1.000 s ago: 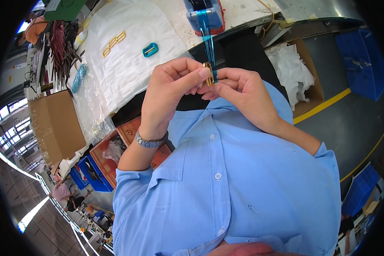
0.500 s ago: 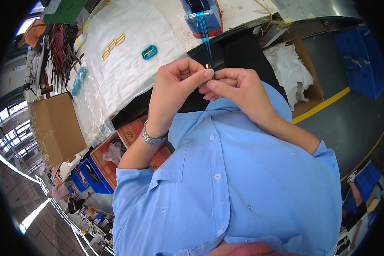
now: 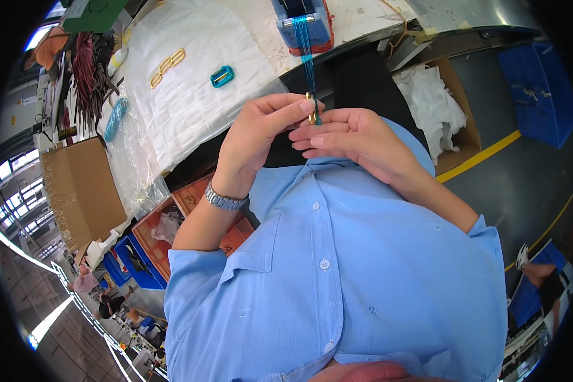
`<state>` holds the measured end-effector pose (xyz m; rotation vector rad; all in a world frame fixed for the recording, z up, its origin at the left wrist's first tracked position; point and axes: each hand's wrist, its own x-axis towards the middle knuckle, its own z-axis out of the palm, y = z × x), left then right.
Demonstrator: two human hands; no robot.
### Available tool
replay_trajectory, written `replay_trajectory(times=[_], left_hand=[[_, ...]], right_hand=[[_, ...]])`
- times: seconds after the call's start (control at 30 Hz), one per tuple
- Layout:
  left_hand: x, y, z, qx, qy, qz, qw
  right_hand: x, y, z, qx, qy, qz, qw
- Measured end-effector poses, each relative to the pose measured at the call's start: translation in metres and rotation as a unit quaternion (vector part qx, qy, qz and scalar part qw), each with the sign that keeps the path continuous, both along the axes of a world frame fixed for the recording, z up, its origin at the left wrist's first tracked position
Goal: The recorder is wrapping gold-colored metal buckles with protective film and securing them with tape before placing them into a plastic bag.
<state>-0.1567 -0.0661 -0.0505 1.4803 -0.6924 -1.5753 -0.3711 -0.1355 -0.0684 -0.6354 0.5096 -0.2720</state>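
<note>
My left hand (image 3: 256, 130) pinches a small gold metal buckle (image 3: 311, 109) between thumb and forefinger; it is seen nearly edge-on. Glossy teal strip (image 3: 306, 58) runs down from a blue tape dispenser (image 3: 305, 28) at the table edge to the buckle, its lower end beside my right fingertips. My right hand (image 3: 360, 137) is just right of the buckle, fingers stretched out and loosely apart, gripping nothing. On the white cloth (image 3: 197, 38) lie a few gold buckles (image 3: 167, 68) in a row and one buckle covered in teal (image 3: 222, 76).
A teal bundle (image 3: 116, 119) lies on clear plastic at the table's left, above an open cardboard box (image 3: 83, 191). Right of my lap stand a carton of white wrapping (image 3: 433, 108) and a blue bin (image 3: 538, 95). Dark red strips (image 3: 89, 76) hang at the far left.
My right fingers have loosened from their pinch and spread out, uncovering more of the gold buckle. My left hand still holds it. A person's leg at the lower right has shifted.
</note>
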Motion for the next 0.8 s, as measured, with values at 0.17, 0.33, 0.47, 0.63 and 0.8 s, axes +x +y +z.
replay_trajectory(times=[0.17,0.33,0.47,0.63,0.8], left_hand=[[0.006,-0.002,0.002,0.027,0.023,-0.025,0.999],[0.012,-0.013,0.002,0.061,0.067,-0.058,0.994],[0.016,-0.020,0.003,0.082,0.098,-0.056,0.990],[0.020,-0.030,0.003,0.124,0.129,-0.066,0.982],[0.024,-0.039,0.001,0.152,0.140,-0.065,0.976]], right_hand=[[-0.010,-0.015,0.021,-0.265,0.159,0.108,0.945],[-0.004,-0.018,-0.007,-0.451,0.145,-0.049,0.879],[0.005,-0.024,-0.005,-0.461,0.062,-0.096,0.880],[0.010,-0.029,0.000,-0.425,0.052,-0.075,0.901],[0.015,-0.027,-0.004,-0.391,0.069,-0.084,0.914]])
